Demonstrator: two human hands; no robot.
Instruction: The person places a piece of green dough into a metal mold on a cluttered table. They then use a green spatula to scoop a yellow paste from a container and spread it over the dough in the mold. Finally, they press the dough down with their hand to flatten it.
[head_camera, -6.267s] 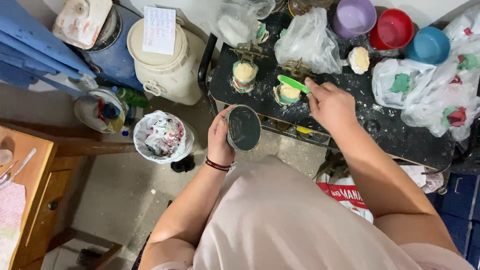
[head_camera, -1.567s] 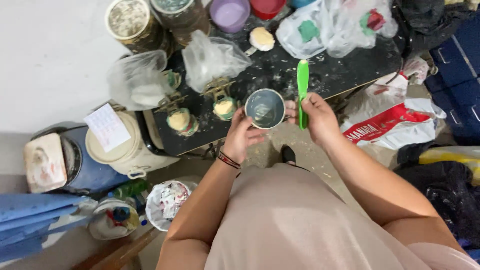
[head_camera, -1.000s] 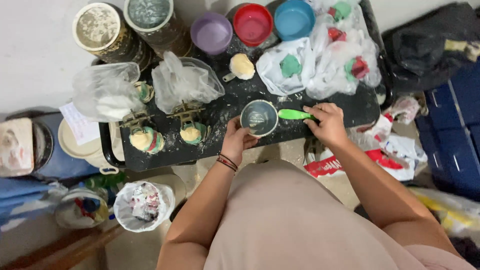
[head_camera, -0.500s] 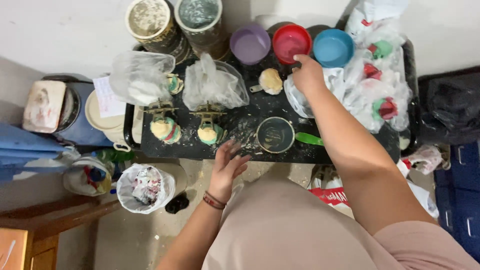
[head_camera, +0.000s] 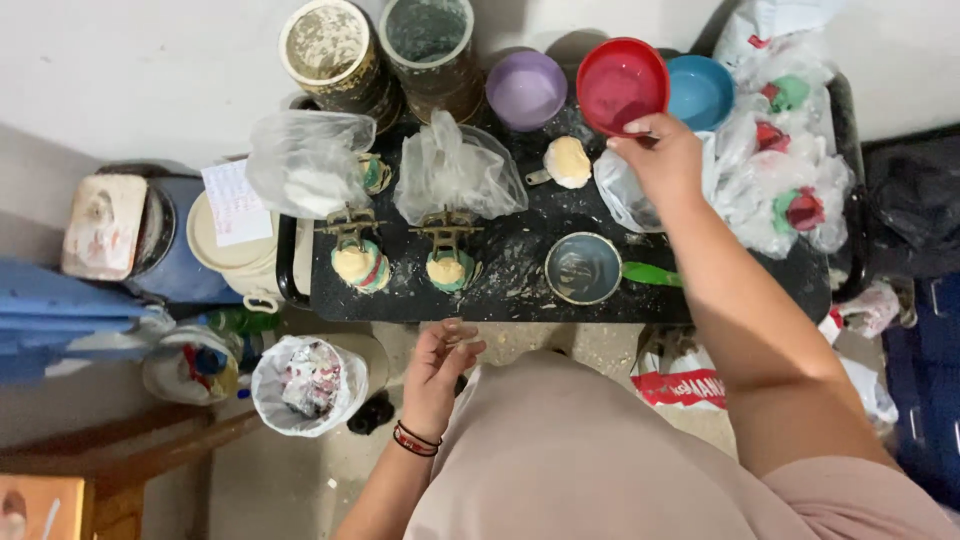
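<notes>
My right hand (head_camera: 662, 160) reaches to the back of the black tray table (head_camera: 520, 290) and grips the near rim of a red bowl (head_camera: 621, 84), which is lifted and tilted. My left hand (head_camera: 440, 365) hangs just in front of the table's near edge, fingers loosely curled, holding nothing. On the table stands a small round metal cup (head_camera: 583, 268) with a green spatula (head_camera: 652, 274) lying beside it under my right forearm. Two small colourful casts on metal stands (head_camera: 357, 262) (head_camera: 449, 266) sit to the left of the cup.
A purple bowl (head_camera: 526, 89), a blue bowl (head_camera: 702, 90) and two dusty tins (head_camera: 330, 45) line the back. Plastic bags (head_camera: 457, 172) cover things on the table; more bags with coloured pieces (head_camera: 790, 170) lie right. A lined waste bin (head_camera: 310, 385) and buckets (head_camera: 235, 235) stand left.
My right hand has closed on the red bowl and lifted it off the back row. My left hand has come off the table edge toward my body. The cup and spatula lie still.
</notes>
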